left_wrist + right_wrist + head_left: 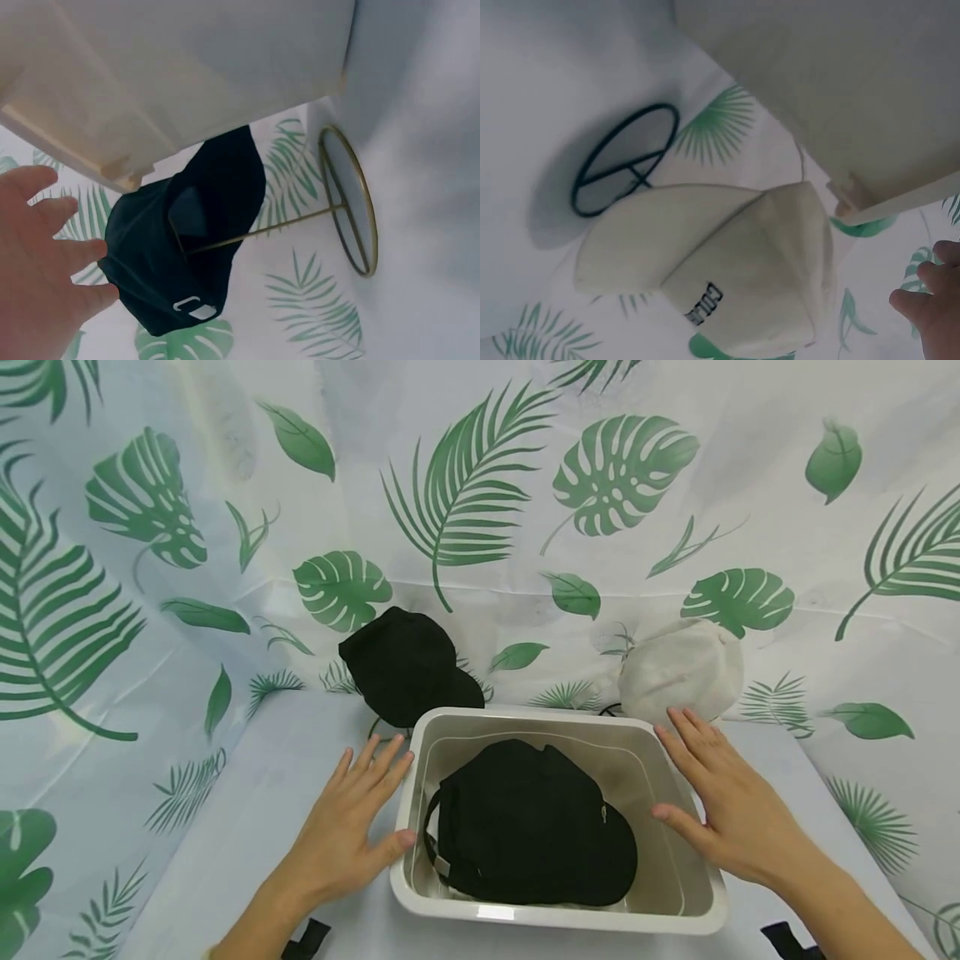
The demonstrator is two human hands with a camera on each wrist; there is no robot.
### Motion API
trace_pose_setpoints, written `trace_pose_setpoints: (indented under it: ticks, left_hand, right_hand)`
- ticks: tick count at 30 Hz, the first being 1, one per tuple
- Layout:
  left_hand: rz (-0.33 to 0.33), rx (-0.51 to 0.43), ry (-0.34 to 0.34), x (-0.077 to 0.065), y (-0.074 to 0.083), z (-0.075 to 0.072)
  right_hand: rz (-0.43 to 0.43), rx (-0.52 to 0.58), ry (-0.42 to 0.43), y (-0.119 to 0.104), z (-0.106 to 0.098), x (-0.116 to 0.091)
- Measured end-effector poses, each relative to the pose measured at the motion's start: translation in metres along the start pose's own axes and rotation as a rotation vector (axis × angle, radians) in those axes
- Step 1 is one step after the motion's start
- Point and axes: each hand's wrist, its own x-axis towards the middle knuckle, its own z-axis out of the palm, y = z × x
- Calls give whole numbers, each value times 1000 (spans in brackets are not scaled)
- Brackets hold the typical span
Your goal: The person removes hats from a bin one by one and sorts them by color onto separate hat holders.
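A black cap (525,822) lies inside a cream plastic bin (558,920), its brim toward the right. My left hand (348,827) is at the bin's left side with fingers spread and the thumb at the rim. On the opposite side, my right hand (731,810) hovers by the right rim, fingers straight; whether it touches the rim I cannot tell. Behind the bin, a second black cap (408,664) hangs on a gold wire stand (367,217). A cream cap (678,668) with dark lettering sits on a black wire stand (622,161) at the back right.
Beneath everything is a table with a pale cloth (247,802). A white backdrop (480,635) printed with green leaves rises close behind the two stands. Black straps (307,939) show at the wrists.
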Motion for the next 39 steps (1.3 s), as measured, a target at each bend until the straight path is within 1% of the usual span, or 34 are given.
trace_pose_setpoints:
  ticks: [4, 10, 13, 17, 21, 26, 30, 34, 39]
  left_hand:
    - [16, -7, -4, 1, 2, 2]
    - [44, -21, 27, 3, 2, 6]
    - [54, -27, 28, 4, 2, 8]
    - [44, -41, 2, 4, 4, 8]
    - [19, -54, -22, 0, 6, 8]
    - [31, -61, -7, -3, 5, 10]
    - [44, -71, -2, -3, 4, 11]
    - [30, -90, -13, -2, 4, 10]
    - [10, -95, -26, -3, 5, 9]
  right_hand:
    - [-18, 14, 1, -6, 2, 6]
    - [-31, 44, -25, -14, 3, 15]
    - [-30, 52, -42, -18, 3, 17]
    - [-42, 61, -60, -24, 4, 21]
    - [-57, 73, -86, -30, 6, 28]
    - [-48, 56, -130, -36, 7, 33]
    - [-53, 67, -159, -41, 8, 37]
    - [-69, 96, -189, -46, 11, 40]
    - [-63, 149, -232, -51, 14, 43]
